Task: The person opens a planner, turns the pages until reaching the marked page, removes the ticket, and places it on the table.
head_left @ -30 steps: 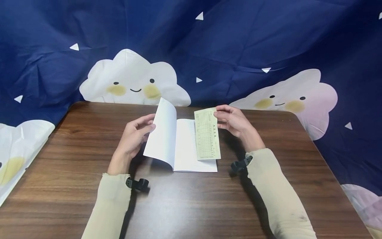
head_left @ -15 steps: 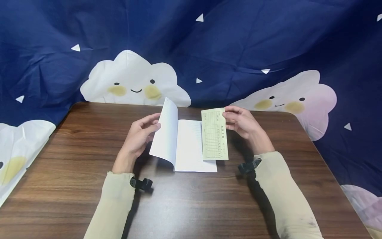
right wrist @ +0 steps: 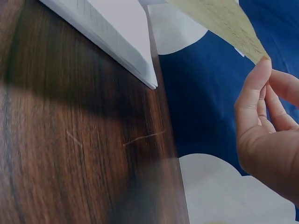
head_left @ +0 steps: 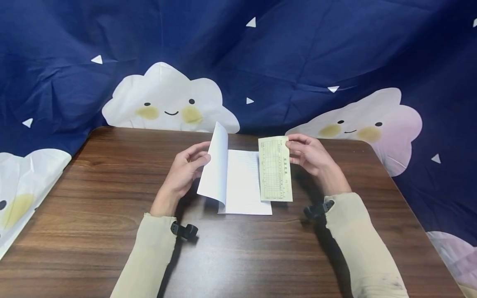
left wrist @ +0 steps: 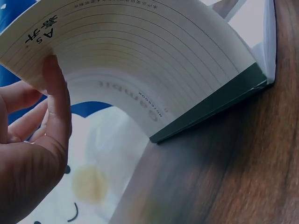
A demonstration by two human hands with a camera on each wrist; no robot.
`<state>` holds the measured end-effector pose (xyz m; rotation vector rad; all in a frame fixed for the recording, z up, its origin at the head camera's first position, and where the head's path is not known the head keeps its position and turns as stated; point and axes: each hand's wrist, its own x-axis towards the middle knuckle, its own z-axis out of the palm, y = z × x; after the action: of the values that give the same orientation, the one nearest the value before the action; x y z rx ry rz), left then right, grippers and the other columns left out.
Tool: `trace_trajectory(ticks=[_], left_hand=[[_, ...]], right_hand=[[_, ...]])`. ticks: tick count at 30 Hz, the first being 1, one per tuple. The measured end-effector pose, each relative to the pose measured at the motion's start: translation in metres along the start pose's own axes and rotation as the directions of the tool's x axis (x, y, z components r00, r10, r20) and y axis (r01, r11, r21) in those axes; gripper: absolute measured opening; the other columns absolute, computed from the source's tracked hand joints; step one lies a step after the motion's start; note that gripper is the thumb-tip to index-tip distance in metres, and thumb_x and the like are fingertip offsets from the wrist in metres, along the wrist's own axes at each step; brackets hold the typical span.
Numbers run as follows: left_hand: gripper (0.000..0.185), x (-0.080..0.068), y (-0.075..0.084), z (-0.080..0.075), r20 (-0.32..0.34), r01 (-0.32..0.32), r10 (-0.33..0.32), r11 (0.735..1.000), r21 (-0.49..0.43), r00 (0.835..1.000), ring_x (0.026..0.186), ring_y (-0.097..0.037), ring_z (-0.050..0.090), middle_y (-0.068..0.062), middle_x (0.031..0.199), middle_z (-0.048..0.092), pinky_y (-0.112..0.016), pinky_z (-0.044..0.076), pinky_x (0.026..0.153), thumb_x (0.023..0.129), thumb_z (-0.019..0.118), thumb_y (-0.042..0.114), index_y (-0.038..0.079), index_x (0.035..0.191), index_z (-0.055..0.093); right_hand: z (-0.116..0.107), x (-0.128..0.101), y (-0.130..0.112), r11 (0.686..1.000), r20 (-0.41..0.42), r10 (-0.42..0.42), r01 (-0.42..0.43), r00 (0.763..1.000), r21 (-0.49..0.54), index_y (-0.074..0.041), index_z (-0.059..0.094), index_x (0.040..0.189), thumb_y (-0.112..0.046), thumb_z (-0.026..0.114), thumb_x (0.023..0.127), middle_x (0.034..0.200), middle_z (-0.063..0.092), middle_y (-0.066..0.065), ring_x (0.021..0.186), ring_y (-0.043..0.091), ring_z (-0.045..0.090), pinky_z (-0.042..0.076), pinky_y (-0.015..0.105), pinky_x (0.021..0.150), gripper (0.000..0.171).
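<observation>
An open white notebook [head_left: 242, 182] lies on the brown wooden table [head_left: 93, 186]. My left hand [head_left: 186, 169] holds its front cover and pages [head_left: 216, 165] curled upright; in the left wrist view the thumb [left wrist: 53, 107] presses the lined cover [left wrist: 140, 56] near its edge. My right hand [head_left: 309, 155] pinches a pale yellow-green printed slip [head_left: 275, 169] by its upper right edge, held just above the notebook's right side. In the right wrist view the fingers [right wrist: 261, 93] pinch the slip [right wrist: 224, 23] over the table, with the notebook's corner [right wrist: 117, 42] beyond it.
A dark blue cloth with white cloud faces [head_left: 167, 103] hangs behind the table and drapes at both sides. Black wrist straps [head_left: 184, 231] sit on both cream sleeves. Bare wood spreads around the notebook to the table's rounded edges [head_left: 372, 145].
The right hand has carried the slip rightward, off the page's middle to the notebook's right edge. The left hand has lifted the cover more upright and shifted right.
</observation>
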<state>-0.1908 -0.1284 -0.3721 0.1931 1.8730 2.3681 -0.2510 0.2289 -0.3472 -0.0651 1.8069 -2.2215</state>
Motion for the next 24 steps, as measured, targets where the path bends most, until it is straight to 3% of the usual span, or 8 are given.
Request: trace_trajectory(ticks=[24], left_hand=[[0.046, 0.009, -0.010, 0.019, 0.093, 0.044, -0.044, 0.999, 0.006, 0.995, 0.092, -0.019, 0.065, -0.007, 0.102, 0.067, -0.036, 0.059, 0.073, 0.099, 0.057, -0.002, 0.003, 0.145, 0.052]], right_hand=[[-0.031, -0.014, -0.002, 0.996, 0.001, -0.016, 0.016, 1.000, 0.090, -0.008, 0.063, 0.107, 0.003, 0.057, 0.100, 0.094, 0.073, 0.003, 0.081, 0.014, 0.070, 0.058, 0.030, 0.069, 0.014]])
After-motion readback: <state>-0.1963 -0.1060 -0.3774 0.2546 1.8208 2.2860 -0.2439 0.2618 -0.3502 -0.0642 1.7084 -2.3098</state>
